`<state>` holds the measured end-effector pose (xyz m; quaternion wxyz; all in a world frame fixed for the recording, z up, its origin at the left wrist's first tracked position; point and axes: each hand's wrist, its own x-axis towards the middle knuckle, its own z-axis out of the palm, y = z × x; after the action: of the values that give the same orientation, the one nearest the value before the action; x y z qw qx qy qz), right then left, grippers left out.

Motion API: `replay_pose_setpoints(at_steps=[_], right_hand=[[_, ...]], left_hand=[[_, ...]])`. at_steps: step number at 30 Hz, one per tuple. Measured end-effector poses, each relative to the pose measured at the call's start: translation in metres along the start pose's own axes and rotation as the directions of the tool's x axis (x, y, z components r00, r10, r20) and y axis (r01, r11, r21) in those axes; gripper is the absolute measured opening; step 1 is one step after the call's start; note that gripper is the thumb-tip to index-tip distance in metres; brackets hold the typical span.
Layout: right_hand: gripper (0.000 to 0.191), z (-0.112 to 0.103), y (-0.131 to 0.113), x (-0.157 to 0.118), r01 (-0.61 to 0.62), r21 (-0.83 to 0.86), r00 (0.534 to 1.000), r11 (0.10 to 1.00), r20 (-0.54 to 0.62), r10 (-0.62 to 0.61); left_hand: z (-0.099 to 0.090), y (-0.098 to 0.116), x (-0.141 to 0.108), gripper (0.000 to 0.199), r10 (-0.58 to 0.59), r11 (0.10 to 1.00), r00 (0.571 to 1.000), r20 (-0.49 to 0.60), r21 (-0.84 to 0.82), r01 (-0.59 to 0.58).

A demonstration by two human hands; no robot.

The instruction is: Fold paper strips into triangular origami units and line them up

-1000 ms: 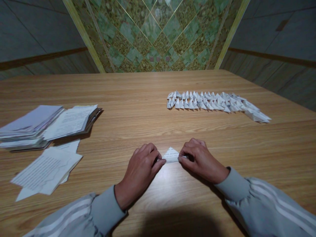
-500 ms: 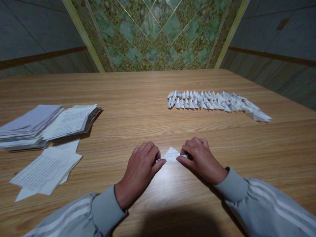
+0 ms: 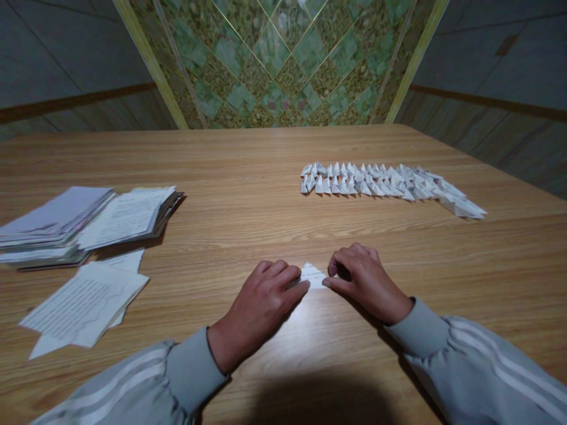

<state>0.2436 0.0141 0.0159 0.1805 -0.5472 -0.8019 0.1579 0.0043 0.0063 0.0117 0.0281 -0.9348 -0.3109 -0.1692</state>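
Observation:
A small folded paper triangle (image 3: 313, 277) with printed text lies on the wooden table between my hands, its point facing away from me. My left hand (image 3: 268, 301) is closed over its left corner, thumb along the near edge and bent fingers behind. At the opposite corner, the thumb tip of my right hand (image 3: 370, 283) touches the paper's edge. That hand's index finger is curled and stands apart from the thumb, with a gap between them. The paper's left corner is hidden under my left fingers.
Folded paper pieces (image 3: 372, 182) stand in two rows at the back right. On the left are a stack of paper and booklets (image 3: 57, 218) and, nearer me, several loose printed sheets (image 3: 84, 301). A tiled wall (image 3: 274, 65) rises beyond the table (image 3: 230, 206).
My left hand has shifted right, covering more of the triangle's left side. The right index finger has lifted off the right corner, and that hand has moved slightly right.

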Motion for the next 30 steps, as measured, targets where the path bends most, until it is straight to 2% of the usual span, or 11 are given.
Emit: replay_pose_setpoints(at_steps=[3,5,8,10,15,18,20,26,30], right_hand=[[0.015,0.001,0.001,0.002,0.072,0.009,0.997,0.997,-0.017,-0.071],[0.012,0.002,-0.001,0.003,0.179,-0.001,0.983,0.984,-0.052,-0.179],[0.005,0.003,-0.009,0.003,0.361,-0.075,0.921,0.929,-0.123,-0.368],[0.006,0.004,-0.015,0.003,0.414,-0.120,0.893,0.902,-0.140,-0.428],[0.013,0.004,-0.022,0.003,0.435,-0.206,0.864,0.877,-0.177,-0.471],[0.007,0.004,-0.020,0.005,0.444,-0.237,0.844,0.864,-0.213,-0.492],[0.012,0.004,-0.020,0.005,0.450,-0.205,0.839,0.869,-0.236,-0.490],[0.020,-0.001,-0.026,0.004,0.424,-0.036,0.874,0.905,-0.245,-0.419],[0.027,-0.007,-0.029,0.007,0.428,0.004,0.881,0.904,-0.223,-0.417]], left_hand=[[0.000,-0.001,0.003,0.012,-0.006,1.000,1.000,-0.015,-0.009,0.006],[0.001,0.000,0.006,0.011,-0.003,1.000,0.999,-0.040,0.006,0.004],[0.004,0.000,0.007,0.014,0.012,0.999,0.996,-0.087,0.050,-0.007],[0.006,-0.001,0.007,0.017,-0.012,0.999,0.993,-0.121,0.037,0.016],[0.004,-0.004,0.005,0.016,-0.143,0.984,0.981,-0.133,-0.128,0.126],[-0.002,-0.003,0.005,0.019,-0.169,0.971,0.978,-0.121,-0.190,0.144],[-0.007,-0.002,0.006,0.016,-0.171,0.962,0.979,-0.115,-0.234,0.141],[-0.013,0.002,0.013,0.026,-0.149,0.971,0.977,-0.155,-0.211,0.115],[-0.018,-0.003,0.015,0.030,-0.186,0.935,0.970,-0.156,-0.331,0.126]])
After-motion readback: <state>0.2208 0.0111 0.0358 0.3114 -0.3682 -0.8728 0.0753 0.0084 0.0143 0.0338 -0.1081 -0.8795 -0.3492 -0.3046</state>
